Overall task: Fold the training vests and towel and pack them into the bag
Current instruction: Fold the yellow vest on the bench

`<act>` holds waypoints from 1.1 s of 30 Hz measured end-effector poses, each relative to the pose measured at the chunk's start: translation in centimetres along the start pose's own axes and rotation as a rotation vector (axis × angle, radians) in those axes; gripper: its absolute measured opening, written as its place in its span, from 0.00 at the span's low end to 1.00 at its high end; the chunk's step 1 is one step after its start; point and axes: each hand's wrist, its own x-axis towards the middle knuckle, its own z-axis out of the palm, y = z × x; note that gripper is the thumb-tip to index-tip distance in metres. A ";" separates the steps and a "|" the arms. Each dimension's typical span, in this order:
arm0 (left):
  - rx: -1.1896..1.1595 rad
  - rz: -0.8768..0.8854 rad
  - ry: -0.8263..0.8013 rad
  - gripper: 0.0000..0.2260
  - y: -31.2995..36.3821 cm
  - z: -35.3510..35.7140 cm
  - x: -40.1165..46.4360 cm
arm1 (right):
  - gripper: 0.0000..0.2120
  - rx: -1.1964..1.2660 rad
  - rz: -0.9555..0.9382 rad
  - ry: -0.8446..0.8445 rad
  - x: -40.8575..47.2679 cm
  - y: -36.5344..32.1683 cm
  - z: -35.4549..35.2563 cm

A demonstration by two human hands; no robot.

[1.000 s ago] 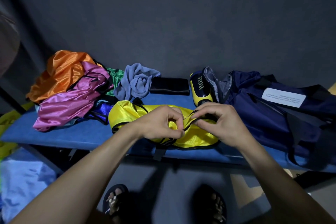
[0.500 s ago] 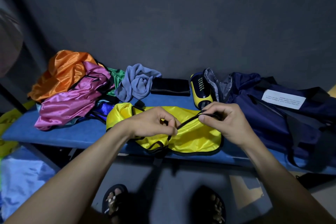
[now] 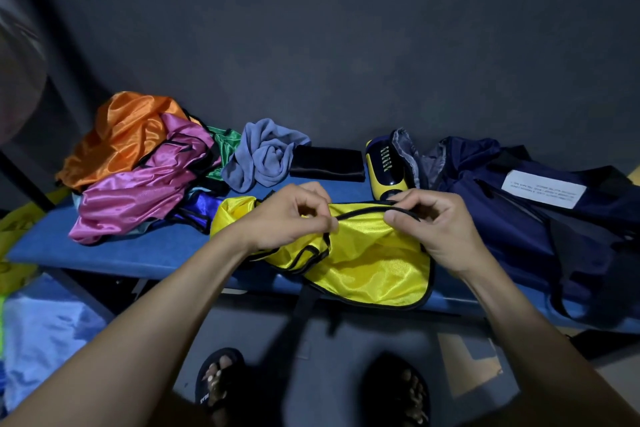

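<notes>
Presently, the left hand and right hand both pinch the black-trimmed edge of a shiny yellow training vest, which lies on the front of the blue padded bench. Left of it sits a heap of orange, pink and green vests beside a crumpled grey-blue towel; the navy fabric bag rests at right.

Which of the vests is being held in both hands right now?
The yellow vest: left hand and right hand pinch its black trim; the others lie piled at left.
</notes>
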 end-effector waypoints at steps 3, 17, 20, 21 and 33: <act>-0.010 0.045 0.044 0.09 0.5 0.0 -0.1 | 0.03 0.050 -0.004 0.022 0.2 0.0 0.1; -0.087 -0.103 0.109 0.10 0.6 0.8 0.5 | 0.03 -0.053 -0.093 -0.035 1.2 -1.4 -0.3; -0.171 -0.247 0.066 0.20 1.4 1.2 0.5 | 0.06 -0.132 -0.137 -0.098 1.1 -1.6 -0.1; -0.203 -0.290 0.079 0.21 1.6 1.3 0.6 | 0.07 -0.163 -0.153 -0.120 1.1 -1.7 0.1; -0.251 -0.072 -0.091 0.06 1.6 1.6 0.5 | 0.04 -0.275 -0.242 -0.066 0.9 -1.9 0.7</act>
